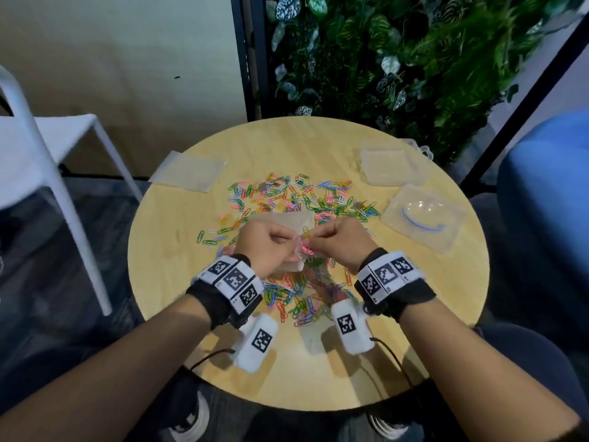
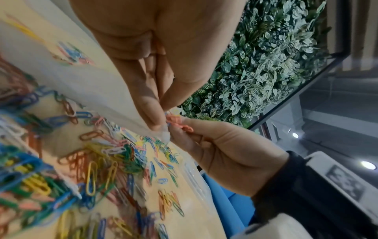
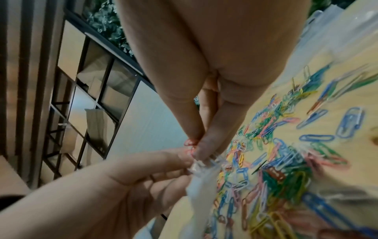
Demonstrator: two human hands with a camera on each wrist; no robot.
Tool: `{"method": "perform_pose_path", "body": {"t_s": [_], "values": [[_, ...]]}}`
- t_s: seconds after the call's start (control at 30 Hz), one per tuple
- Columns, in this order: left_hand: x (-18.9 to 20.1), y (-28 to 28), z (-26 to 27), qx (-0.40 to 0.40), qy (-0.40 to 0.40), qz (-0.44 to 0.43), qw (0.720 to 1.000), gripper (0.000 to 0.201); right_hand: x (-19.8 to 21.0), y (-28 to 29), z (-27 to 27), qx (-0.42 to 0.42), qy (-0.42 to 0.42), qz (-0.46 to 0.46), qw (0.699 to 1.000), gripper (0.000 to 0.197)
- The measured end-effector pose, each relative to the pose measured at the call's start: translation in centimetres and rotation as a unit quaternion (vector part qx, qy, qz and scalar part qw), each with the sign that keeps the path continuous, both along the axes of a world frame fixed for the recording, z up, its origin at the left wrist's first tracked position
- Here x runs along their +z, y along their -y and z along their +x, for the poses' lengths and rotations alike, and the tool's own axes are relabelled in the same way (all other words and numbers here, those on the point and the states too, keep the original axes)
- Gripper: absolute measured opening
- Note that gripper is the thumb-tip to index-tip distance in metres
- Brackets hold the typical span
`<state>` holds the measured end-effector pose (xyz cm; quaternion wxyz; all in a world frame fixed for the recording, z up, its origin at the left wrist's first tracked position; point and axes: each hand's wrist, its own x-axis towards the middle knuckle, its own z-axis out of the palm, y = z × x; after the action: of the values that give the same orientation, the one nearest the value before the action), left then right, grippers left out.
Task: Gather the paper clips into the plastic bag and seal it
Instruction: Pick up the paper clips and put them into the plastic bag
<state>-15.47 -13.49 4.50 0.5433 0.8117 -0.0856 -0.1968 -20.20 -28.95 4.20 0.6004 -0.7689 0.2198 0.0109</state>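
Note:
Many coloured paper clips lie scattered on the round wooden table [image 1: 430,298], in a far heap [image 1: 302,196] and a near heap [image 1: 296,298]. Between them both hands hold up a clear plastic bag [image 1: 280,220]. My left hand [image 1: 282,244] pinches the bag's [image 2: 92,84] mouth edge between thumb and fingers [image 2: 152,116]. My right hand [image 1: 320,239] pinches a few pink paper clips [image 2: 180,123] right at that edge. The right wrist view shows the pink clips [image 3: 190,143] in the fingertips [image 3: 204,145], just above the crumpled bag [image 3: 200,186]. Whether the bag holds clips cannot be told.
A second flat plastic bag [image 1: 188,175] lies at the table's back left. Two clear plastic boxes [image 1: 392,167] [image 1: 420,218] sit at the right. A white chair [image 1: 47,148] stands left, a blue seat [image 1: 548,202] right, and a plant wall [image 1: 398,59] behind.

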Motion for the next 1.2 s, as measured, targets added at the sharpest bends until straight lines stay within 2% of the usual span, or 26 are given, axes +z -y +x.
{"method": "perform_pose_path", "body": {"t_s": [0.23,0.37,0.4,0.47,0.53,0.57,0.63,0.73,0.8,0.87,0.93,1.0,1.03,1.07,1.13,1.2], "values": [[-2.0,-0.9,-1.4,-0.032,0.008,-0.052,0.998,0.011,0.0,0.1,0.3,-0.038,-0.055,0.065,0.996,0.004],[-2.3,-0.9,-0.9,-0.04,0.013,-0.05,0.998,0.013,-0.2,-1.0,0.4,0.014,-0.078,0.087,0.993,0.008],[-2.0,-1.0,-0.7,-0.04,0.014,-0.054,0.998,0.013,-0.1,-1.2,0.4,0.034,-0.078,0.058,0.995,0.007],[-1.3,-1.4,-0.2,-0.045,0.016,-0.069,0.996,0.012,0.2,-1.3,0.4,0.07,-0.057,-0.088,0.992,0.013],[-0.8,-1.9,0.0,-0.055,0.015,-0.079,0.995,0.014,0.6,-1.9,0.3,0.091,-0.012,-0.262,0.961,0.021],[-0.6,-2.1,0.0,-0.06,0.018,-0.079,0.995,0.014,0.7,-2.4,0.1,0.098,0.01,-0.312,0.945,0.023],[-0.5,-2.3,0.0,-0.061,0.026,-0.071,0.995,0.013,0.7,-3.3,-0.2,0.122,0.019,-0.339,0.933,0.024],[-0.6,-2.4,0.2,-0.046,0.033,-0.065,0.996,0.013,1.1,-2.6,-0.3,0.162,0.01,-0.27,0.949,0.02],[-0.4,-2.4,0.4,-0.037,0.018,-0.075,0.996,0.012,1.8,-1.6,-0.4,0.13,0.03,-0.215,0.967,0.014],[-0.3,-2.6,0.5,-0.025,0.005,-0.081,0.996,0.012,2.6,-0.9,-0.7,0.071,0.067,-0.123,0.988,0.015],[-0.1,-2.9,0.6,-0.018,0.017,-0.071,0.997,0.015,3.4,-0.4,-1.3,0.038,0.086,-0.045,0.995,0.013],[0.3,-3.3,0.8,-0.009,0.036,-0.066,0.997,0.015,4.0,0.6,-2.2,0.05,0.057,-0.065,0.995,0.008],[0.5,-3.4,0.9,-0.002,0.045,-0.071,0.996,0.014,4.0,1.4,-2.8,0.074,0.011,-0.091,0.993,0.006],[0.7,-3.6,1.2,0.007,0.054,-0.077,0.996,0.015,4.0,2.1,-3.6,0.101,-0.056,-0.135,0.984,0.019],[0.8,-3.7,1.7,0.023,0.069,-0.081,0.994,0.016,3.2,3.0,-5.3,0.141,-0.207,-0.228,0.941,0.063],[0.7,-3.6,2.0,0.025,0.077,-0.076,0.994,0.018,2.1,2.5,-6.8,0.163,-0.279,-0.264,0.909,0.099]]}}
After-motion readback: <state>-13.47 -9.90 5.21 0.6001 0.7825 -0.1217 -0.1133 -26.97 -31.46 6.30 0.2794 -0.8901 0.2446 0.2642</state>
